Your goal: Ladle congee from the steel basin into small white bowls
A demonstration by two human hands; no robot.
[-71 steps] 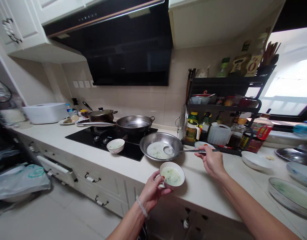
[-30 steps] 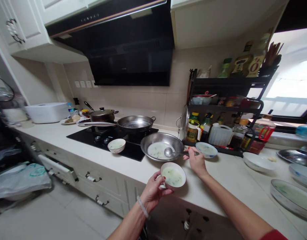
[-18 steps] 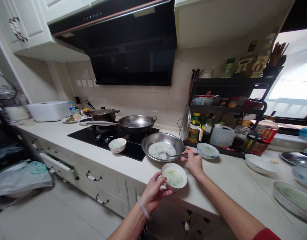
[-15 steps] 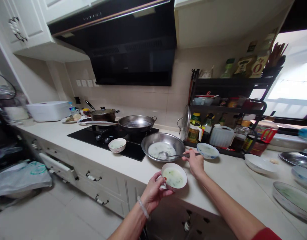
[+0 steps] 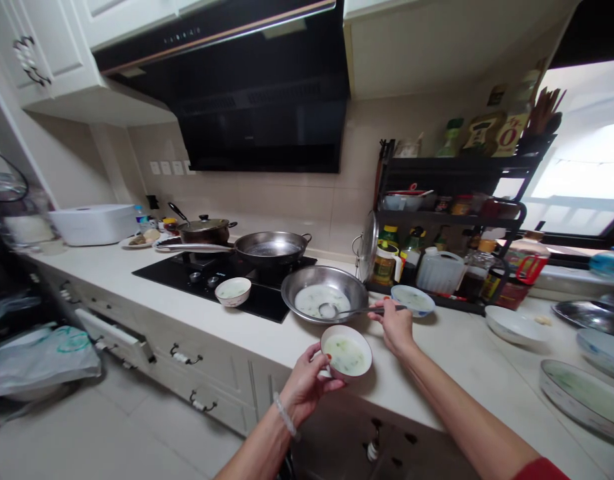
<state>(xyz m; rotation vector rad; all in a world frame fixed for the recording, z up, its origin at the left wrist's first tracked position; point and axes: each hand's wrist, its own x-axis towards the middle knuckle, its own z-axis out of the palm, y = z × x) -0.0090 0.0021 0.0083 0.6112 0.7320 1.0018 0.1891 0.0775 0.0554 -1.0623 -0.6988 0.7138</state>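
My left hand (image 5: pixel 309 379) grips a small bowl (image 5: pixel 346 352) of pale soup with green bits, held at the counter's front edge. My right hand (image 5: pixel 395 325) is closed around the handle of a metal ladle (image 5: pixel 351 311). The ladle's head rests in milky soup inside a wide steel basin (image 5: pixel 291 303), just behind the small bowl. To the right of the basin stands a blue-patterned bowl (image 5: pixel 421 307) with soup in it. Another filled small bowl (image 5: pixel 233 300) sits at the cooktop's front edge.
A wok (image 5: pixel 271 248) and a lidded pot (image 5: pixel 205 230) stand on the black cooktop (image 5: pixel 167 272). At the back right is a black rack (image 5: pixel 451 219) with bottles and jars. A white bowl (image 5: pixel 511 325) and an oval dish (image 5: pixel 561 400) occupy the right counter. One drawer (image 5: pixel 117 333) juts out at left.
The view has shifted slightly. My right hand and the ladle handle have moved a little to the right; my left hand still holds the small bowl.
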